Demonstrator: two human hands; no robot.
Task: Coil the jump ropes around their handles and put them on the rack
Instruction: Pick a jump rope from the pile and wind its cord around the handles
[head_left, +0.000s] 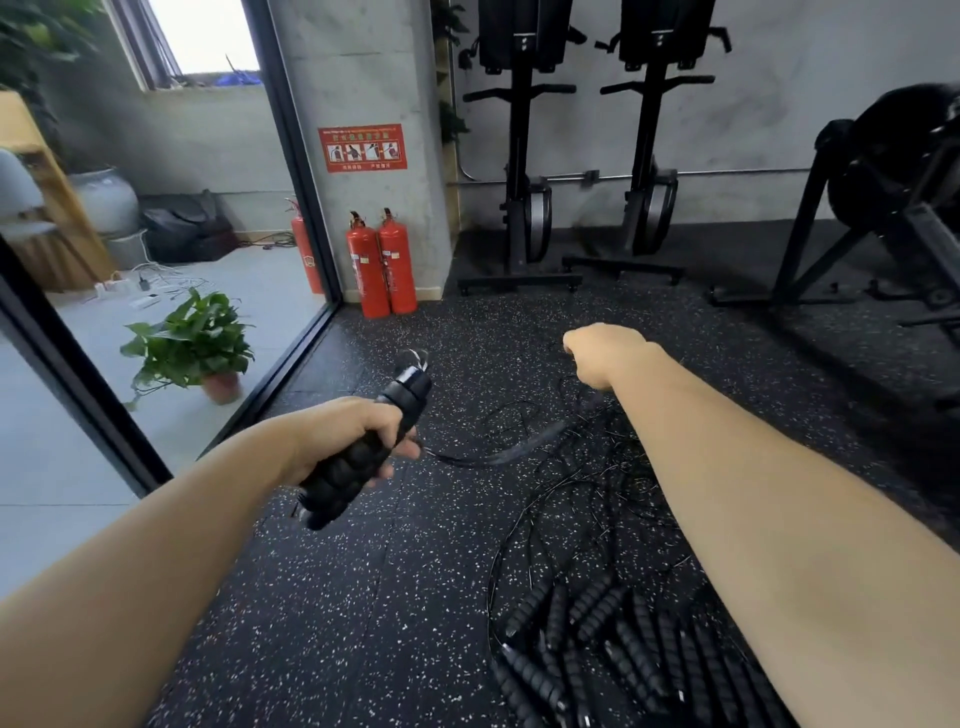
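Handles (340, 486), paired: black ribbed foam, probably light and grippy. Held mid-length, left hand (337, 431) fingers wrapped tight round both.
Cord (498, 453): thin, limp, likely tangle-prone. Trails toward right hand (605, 356), whose fingers are curled; hold on cord not discernible.
Pile (597, 649) of further ropes: on floor (363, 623), lower right, cords tangled. Best lifted by handles.

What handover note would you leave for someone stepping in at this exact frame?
Left hand: grip closed round one rope's handles.
Right hand: curled, apparently drawing that rope out; motion blur hides the detail.
The other jump ropes lie tangled and uncoiled on the floor.
Done: nothing visibly finished.
Left: coil this rope, then the pile, and rack them all; no rack in view.
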